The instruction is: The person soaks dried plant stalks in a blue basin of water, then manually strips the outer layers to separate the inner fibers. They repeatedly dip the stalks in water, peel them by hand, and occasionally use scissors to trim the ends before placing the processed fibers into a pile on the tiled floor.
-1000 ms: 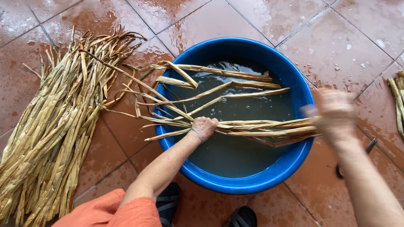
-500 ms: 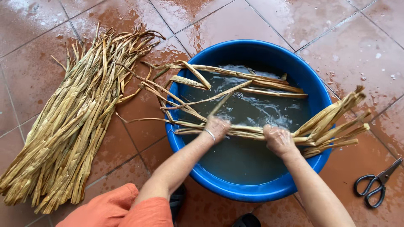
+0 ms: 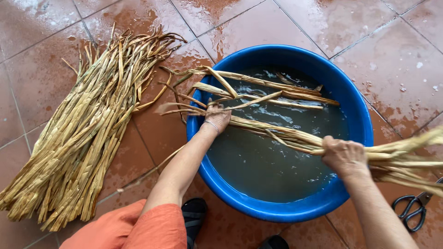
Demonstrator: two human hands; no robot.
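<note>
You are kneeling or crouching over a wet floor point(image 3: 258, 23) of reddish-brown tiles, which is running past every edge of the view. On it the blue basin point(image 3: 355, 115) is sitting, holding murky water whose bottom is too cloudy to make out. To its left the dry heap of straw-coloured stalks point(image 3: 78, 138) is lying on the tiles, well apart from your hands, its lower ends fanning toward the frame's corner. Across the basin the wet bundle of stalks point(image 3: 281, 133) is stretching from rim to rim, partly dipping into the water, its right ends blurring and getting cut off at the frame edge. Your left hand point(image 3: 216, 115) is pressing down on the bundle near the left rim, its grip clenched around the stalks, fingers mostly hidden beneath. Your right hand point(image 3: 345, 157) is clenching the same bundle near the right rim. The scissors point(image 3: 413, 210) are lying on the tiles at lower right, partly cut off.
</note>
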